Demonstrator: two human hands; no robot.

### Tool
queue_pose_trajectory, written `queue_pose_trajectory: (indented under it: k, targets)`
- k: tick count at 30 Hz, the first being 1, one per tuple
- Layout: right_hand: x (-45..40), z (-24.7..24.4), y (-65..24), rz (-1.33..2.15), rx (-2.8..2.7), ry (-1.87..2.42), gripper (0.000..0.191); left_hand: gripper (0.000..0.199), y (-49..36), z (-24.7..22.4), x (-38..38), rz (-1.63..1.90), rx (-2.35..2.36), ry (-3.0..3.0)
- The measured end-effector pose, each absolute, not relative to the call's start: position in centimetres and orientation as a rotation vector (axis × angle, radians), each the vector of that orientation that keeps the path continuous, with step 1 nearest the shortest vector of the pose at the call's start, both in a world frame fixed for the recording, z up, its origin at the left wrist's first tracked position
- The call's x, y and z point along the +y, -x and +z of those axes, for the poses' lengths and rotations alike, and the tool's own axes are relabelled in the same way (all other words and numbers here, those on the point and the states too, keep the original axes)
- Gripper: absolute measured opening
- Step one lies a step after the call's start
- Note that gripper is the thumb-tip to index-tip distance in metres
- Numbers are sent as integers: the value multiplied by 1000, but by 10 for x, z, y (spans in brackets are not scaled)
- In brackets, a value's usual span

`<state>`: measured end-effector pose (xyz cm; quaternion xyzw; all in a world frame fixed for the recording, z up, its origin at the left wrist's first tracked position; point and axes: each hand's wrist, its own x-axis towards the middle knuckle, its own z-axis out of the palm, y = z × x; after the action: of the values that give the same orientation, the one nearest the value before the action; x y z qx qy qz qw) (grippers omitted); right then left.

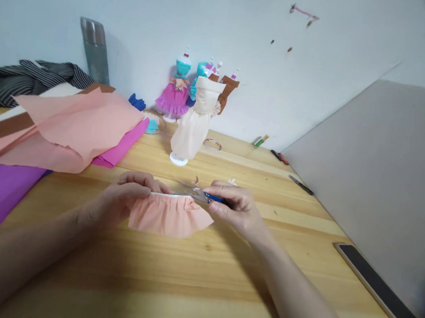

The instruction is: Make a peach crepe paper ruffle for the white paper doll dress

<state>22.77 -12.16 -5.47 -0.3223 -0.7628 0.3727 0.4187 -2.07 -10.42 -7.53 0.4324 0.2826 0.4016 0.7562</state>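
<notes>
My left hand [131,191] pinches the upper left corner of a small peach ruffled skirt piece [170,218] made of thin material. A white strip runs along its gathered top edge. My right hand [236,207] is closed around small blue-handled scissors [216,198]. Their metal blades lie along the white strip near its right end; whether they are parted I cannot make out. Just behind the blades, some small scraps show on the table. Beyond them stands a miniature dress form in a cream dress [192,131] on a round white base.
Peach, brown and purple sheets [83,125] pile up on the left beside striped cloth [46,76]. A grey bottle [95,50] and more dressed mini forms [176,89] stand by the wall. A phone [377,287] lies along the wooden table's [168,286] right edge, with a cutter [301,185] farther back.
</notes>
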Motion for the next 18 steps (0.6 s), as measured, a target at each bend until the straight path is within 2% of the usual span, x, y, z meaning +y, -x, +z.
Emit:
queue_pose_trajectory:
  k: [18]
  targets:
    - [-129, -58, -221, 806, -2041, 716, 22, 8, 17, -81, -107, 813, 631, -915]
